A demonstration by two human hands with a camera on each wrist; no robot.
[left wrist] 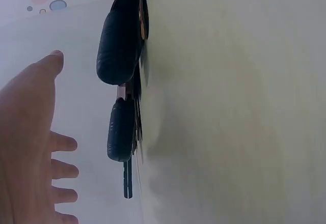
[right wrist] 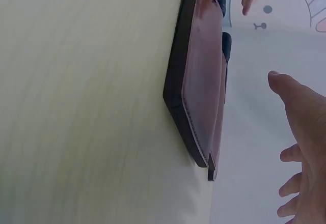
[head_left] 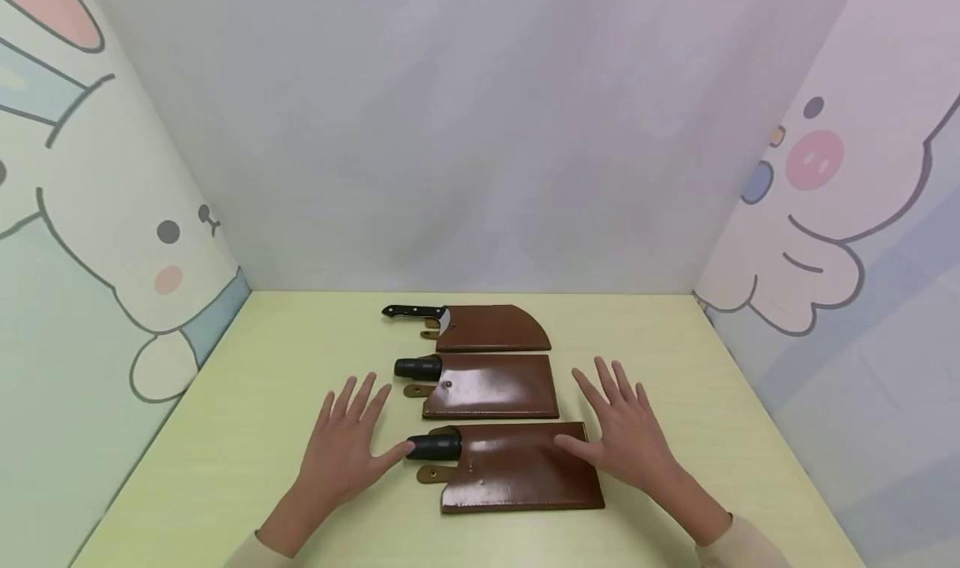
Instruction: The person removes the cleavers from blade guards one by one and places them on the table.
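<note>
Three cleavers in brown leather sheaths lie in a column on the table, handles to the left. The nearest sheathed cleaver [head_left: 521,472] is the largest, with a thick black handle [head_left: 437,446]. Behind it lies the middle sheathed cleaver [head_left: 495,389], also black-handled. The farthest sheathed knife [head_left: 491,328] has a slim riveted handle and a curved sheath end. My left hand [head_left: 345,447] is spread left of the handles, its thumb overlapping the nearest handle's end in the head view. Fingers apart, my right hand [head_left: 626,435] hovers by the nearest sheath's right end. Both hands hold nothing.
The pale yellow table [head_left: 300,335] meets a plain grey back wall [head_left: 472,135]. Side walls with cartoon animals [head_left: 172,193] stand at left and right. Short snap straps [head_left: 435,474] stick out left from the sheaths.
</note>
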